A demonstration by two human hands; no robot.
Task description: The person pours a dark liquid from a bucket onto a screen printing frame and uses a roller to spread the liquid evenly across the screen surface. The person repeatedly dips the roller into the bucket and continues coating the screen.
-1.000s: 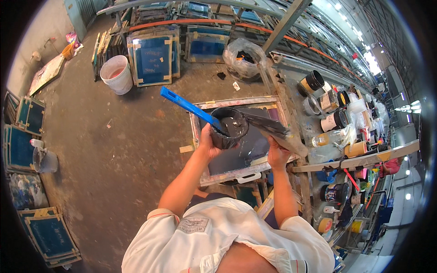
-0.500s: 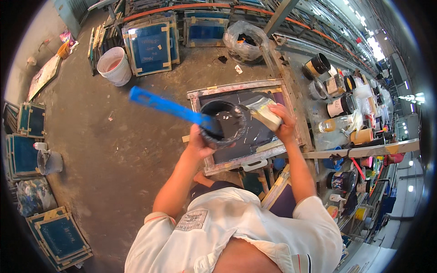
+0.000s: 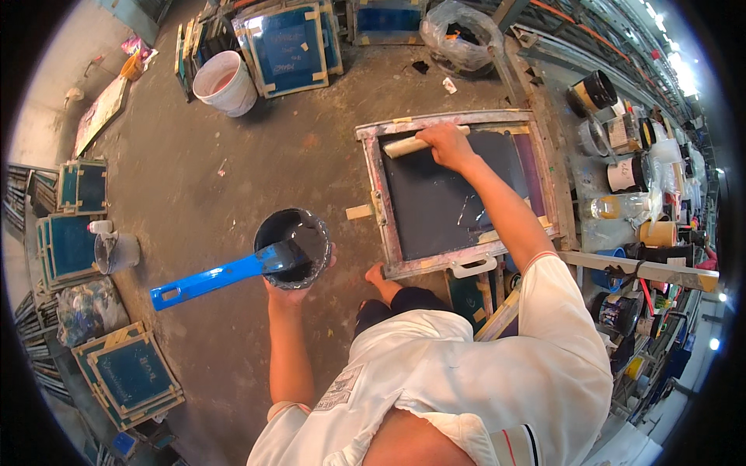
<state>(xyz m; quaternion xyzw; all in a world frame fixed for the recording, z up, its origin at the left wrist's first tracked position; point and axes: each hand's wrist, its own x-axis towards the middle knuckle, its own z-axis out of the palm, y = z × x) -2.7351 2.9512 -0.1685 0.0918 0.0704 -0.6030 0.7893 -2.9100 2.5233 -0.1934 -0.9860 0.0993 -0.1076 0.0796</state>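
My left hand (image 3: 289, 295) is wrapped under a round tub (image 3: 325, 247) of dark ink, held left of the screen-printing frame. A blue spatula (image 3: 208, 280) stands in the tub, its blade in the ink and its long handle leaning out over the rim to the left. My right hand (image 3: 447, 147) grips a squeegee (image 3: 406, 145) with a pale wooden handle at the far side of the frame. Its lower edge is hidden. The screen frame (image 3: 392, 230) lies with dark ink (image 3: 447, 198) spread over its mesh and a few shiny streaks near the right.
On the right, a bench carries ink buckets (image 3: 622, 172), a clear bottle (image 3: 610, 206) and rolls. More framed screens (image 3: 289, 50) lean at the back beside a white bucket (image 3: 225, 85) and a plastic-lined bin (image 3: 460, 35). A metal bar (image 3: 637, 268) crosses at the right.
The tub and spatula have moved left, away from above the screen frame. My right hand has brought the squeegee down to the frame's far side. The whole view has shifted.
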